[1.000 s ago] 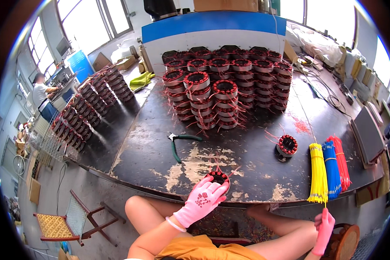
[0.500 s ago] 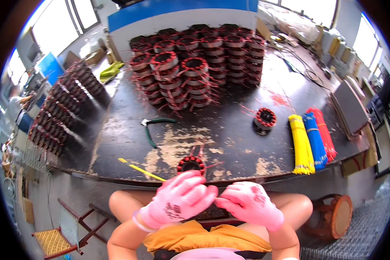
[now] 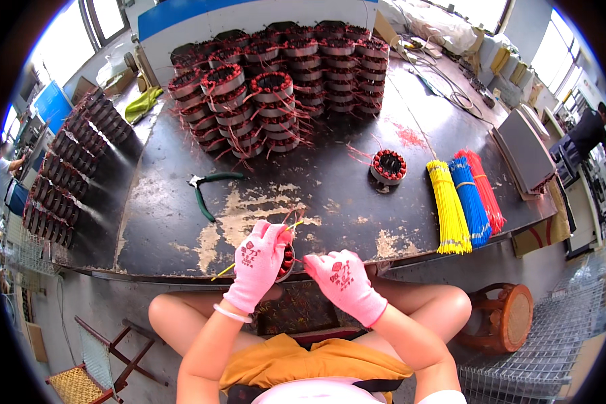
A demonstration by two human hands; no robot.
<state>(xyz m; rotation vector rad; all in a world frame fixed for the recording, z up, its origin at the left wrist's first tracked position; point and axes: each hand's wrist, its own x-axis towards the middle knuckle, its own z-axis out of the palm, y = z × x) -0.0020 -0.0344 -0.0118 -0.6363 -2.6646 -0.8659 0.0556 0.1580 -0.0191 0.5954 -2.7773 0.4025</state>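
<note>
Both of my hands wear pink printed gloves. My left hand (image 3: 257, 261) is closed over the left side of a stator (image 3: 288, 261), a ring with red windings at the table's front edge. A thin yellow wire (image 3: 223, 272) runs under that hand, its other end showing past the fingertips, and the fingers pinch it. Reddish leads rise beside those fingertips. Just right of the stator, my right hand (image 3: 343, 277) is closed in a pinch on what looks like a thin red lead wire from the ring. The glove hides much of the stator.
Many stators (image 3: 274, 84) stand stacked at the back, more (image 3: 54, 202) at far left. One lone stator (image 3: 388, 166) sits right of centre. Green-handled cutters (image 3: 200, 195) lie left. Yellow (image 3: 446, 205), blue (image 3: 470, 202) and red (image 3: 486, 192) wire bundles lie right. A wooden stool (image 3: 518, 318) stands below.
My left hand has moved up onto the stator's left side, and the yellow wire now slants up past its fingertips. My right hand has shifted up beside the ring. The whole view has shifted slightly.
</note>
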